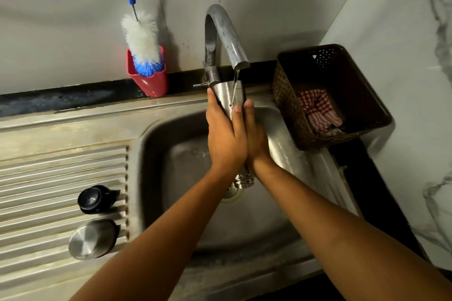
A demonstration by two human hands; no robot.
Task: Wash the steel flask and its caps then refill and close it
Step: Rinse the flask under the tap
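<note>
Steel flask (227, 95), mouth down under the tap (227, 39), is clasped between left hand (226, 137) and right hand (256, 137), thumbs wrapped across it. The sink (190, 215) lies open below the grip, with the basket (283, 95) wall close on the right.

Below the tap (227, 39), the left hand (226, 137) and right hand (256, 139) hid most of the steel flask (226, 95). Left of the tap, the top edge cut off the bottle brush (141, 36).
</note>
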